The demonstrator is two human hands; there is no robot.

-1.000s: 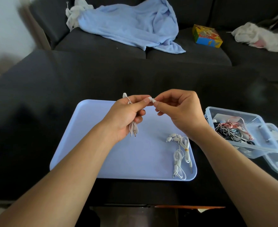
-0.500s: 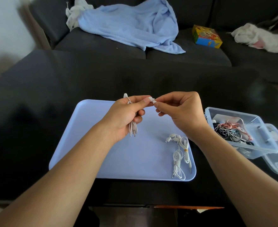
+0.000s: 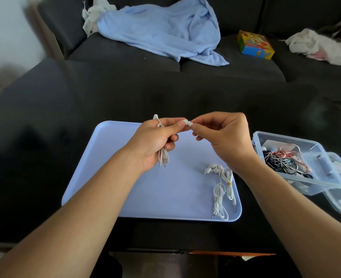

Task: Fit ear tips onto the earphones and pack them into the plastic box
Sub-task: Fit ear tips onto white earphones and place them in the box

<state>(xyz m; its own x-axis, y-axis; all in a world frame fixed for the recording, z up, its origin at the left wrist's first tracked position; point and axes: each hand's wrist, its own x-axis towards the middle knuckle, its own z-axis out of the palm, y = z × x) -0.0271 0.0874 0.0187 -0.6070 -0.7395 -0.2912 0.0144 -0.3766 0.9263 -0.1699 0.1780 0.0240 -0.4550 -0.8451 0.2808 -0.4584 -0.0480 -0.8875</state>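
Left hand [image 3: 155, 141] is gripping a light, limp earphone [image 3: 182, 123]; right hand [image 3: 223, 135], at three o'clock, is pinching its tiny, soft ear tip [image 3: 189, 124].

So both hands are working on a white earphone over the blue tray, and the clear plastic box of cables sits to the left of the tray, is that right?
Not quite. In the head view the plastic box sits to the right of the tray, not the left. The rest holds: left hand and right hand work on the white earphone above it.

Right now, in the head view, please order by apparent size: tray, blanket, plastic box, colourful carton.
1. tray and blanket: alike, and the blanket lies farther away, so unranked.
2. plastic box
3. colourful carton, also farther away.
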